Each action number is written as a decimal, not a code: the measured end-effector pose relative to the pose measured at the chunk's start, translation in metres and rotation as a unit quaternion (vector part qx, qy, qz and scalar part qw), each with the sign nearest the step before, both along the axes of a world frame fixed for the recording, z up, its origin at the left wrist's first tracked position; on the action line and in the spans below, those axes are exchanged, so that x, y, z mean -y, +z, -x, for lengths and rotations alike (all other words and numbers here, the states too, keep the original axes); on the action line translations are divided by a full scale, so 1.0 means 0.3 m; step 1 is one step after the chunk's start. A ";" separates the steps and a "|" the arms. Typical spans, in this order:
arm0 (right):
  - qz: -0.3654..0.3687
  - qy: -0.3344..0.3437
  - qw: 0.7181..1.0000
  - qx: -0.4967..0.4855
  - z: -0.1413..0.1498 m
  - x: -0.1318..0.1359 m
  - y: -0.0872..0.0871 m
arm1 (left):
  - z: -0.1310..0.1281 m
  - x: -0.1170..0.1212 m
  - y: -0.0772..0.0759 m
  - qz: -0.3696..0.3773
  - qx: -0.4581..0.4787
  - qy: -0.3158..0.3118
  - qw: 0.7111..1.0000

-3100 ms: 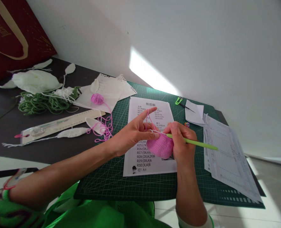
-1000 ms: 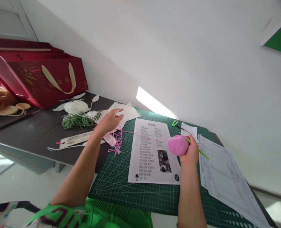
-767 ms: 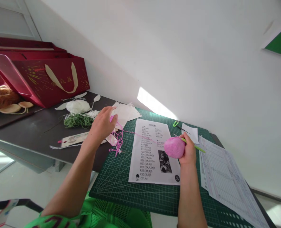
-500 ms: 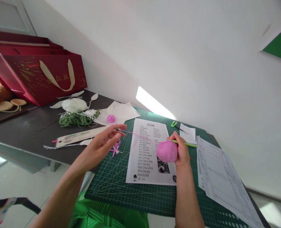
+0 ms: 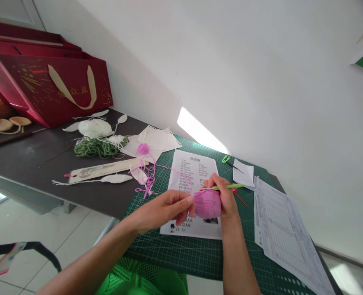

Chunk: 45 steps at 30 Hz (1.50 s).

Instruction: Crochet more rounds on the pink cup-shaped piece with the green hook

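Note:
My right hand [image 5: 226,196] is closed round a green-handled crochet hook [image 5: 230,186] and the side of a pink crocheted piece [image 5: 206,204]. The hook lies along the piece's top edge. At the piece's left edge, my left hand [image 5: 172,207] is closed, its thumb and fingertips pinching there. Pink yarn [image 5: 165,166] runs from the piece across a printed pattern sheet [image 5: 181,164] to a small pink ball [image 5: 143,148] at the back left. Loose pink strands [image 5: 147,180] lie tangled nearer to me. The sheet's lower part is partly covered by my hands.
A green cutting mat [image 5: 169,252] lies under the sheet. To the left are a ruler [image 5: 107,170], white crocheted leaf shapes [image 5: 116,178], green yarn [image 5: 98,147] and a red gift bag [image 5: 73,86]. Ruled papers [image 5: 288,229], a green stitch marker [image 5: 226,158] and red yarn [image 5: 241,199] are at right.
My left hand has come down and right from above the yarn to the piece's left edge, and its fingers have closed. The piece and my right hand appear slightly further left.

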State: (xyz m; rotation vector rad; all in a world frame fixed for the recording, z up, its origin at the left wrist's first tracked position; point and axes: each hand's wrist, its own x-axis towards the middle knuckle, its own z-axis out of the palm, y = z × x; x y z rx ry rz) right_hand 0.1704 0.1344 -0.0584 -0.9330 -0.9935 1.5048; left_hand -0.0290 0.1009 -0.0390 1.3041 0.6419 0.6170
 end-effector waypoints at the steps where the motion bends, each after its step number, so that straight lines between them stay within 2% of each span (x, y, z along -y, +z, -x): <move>1: 0.002 0.002 1.000 -0.001 0.003 0.002 0.001 | -0.006 -0.002 -0.002 0.025 0.032 0.030 0.999; 4: 0.009 0.008 1.000 -0.005 0.006 0.006 0.002 | -0.019 -0.009 -0.010 0.086 0.089 0.102 0.987; 7: 0.015 0.019 1.000 -0.007 0.006 0.010 0.000 | -0.026 -0.021 -0.014 0.167 0.166 0.125 0.964; 10: 0.019 0.035 0.999 -0.011 0.006 0.015 -0.004 | -0.033 -0.034 -0.004 0.283 0.305 0.149 0.897; 12: 0.016 0.037 0.999 -0.018 0.007 0.019 -0.007 | -0.033 -0.042 0.009 0.324 0.374 0.166 0.853; 14: 0.010 0.029 0.999 -0.028 0.007 0.020 -0.009 | -0.024 -0.046 0.023 0.335 0.417 0.176 0.826; 15: 0.008 0.023 0.999 -0.035 0.006 0.020 -0.009 | -0.015 -0.046 0.027 0.331 0.427 0.182 0.822; 17: 0.006 0.008 0.999 -0.048 0.004 0.019 -0.006 | 0.006 -0.040 0.028 0.310 0.416 0.194 0.832; 21: 0.008 -0.015 0.997 -0.072 0.001 0.016 0.004 | 0.031 -0.016 -0.005 0.284 0.293 0.152 0.900; 24: 0.009 -0.012 0.997 -0.081 0.003 0.019 0.008 | 0.009 -0.004 -0.035 0.290 0.235 0.099 0.922; 27: 0.008 0.009 0.997 -0.081 0.001 0.023 0.005 | -0.030 -0.008 -0.041 0.317 0.279 0.103 0.901; 31: 0.008 0.048 0.996 -0.070 -0.006 0.022 -0.007 | -0.052 -0.023 -0.009 0.345 0.399 0.174 0.831; 33: 0.007 0.059 0.996 -0.067 -0.009 0.020 -0.013 | -0.048 -0.026 0.006 0.338 0.439 0.197 0.809; 34: 0.006 0.062 0.996 -0.066 -0.009 0.020 -0.014 | -0.045 -0.025 0.011 0.323 0.445 0.205 0.810; 36: 0.003 0.064 0.996 -0.063 -0.009 0.019 -0.014 | -0.041 -0.017 0.008 0.246 0.426 0.225 0.841; 38: 0.000 0.063 0.996 -0.057 -0.009 0.018 -0.010 | -0.040 -0.002 -0.008 0.094 0.349 0.244 0.900; 40: -0.002 0.060 0.997 -0.048 -0.009 0.017 -0.006 | -0.043 0.013 -0.031 -0.089 0.200 0.240 0.946; 41: -0.003 0.058 0.997 -0.043 -0.010 0.017 -0.005 | -0.045 0.019 -0.042 -0.170 0.108 0.234 0.951; 42: -0.005 0.055 0.998 -0.039 -0.011 0.016 -0.005 | -0.047 0.024 -0.053 -0.238 0.027 0.233 0.943; 45: -0.015 0.046 0.998 -0.027 -0.014 0.014 -0.012 | -0.057 0.028 -0.073 -0.369 -0.101 0.239 0.893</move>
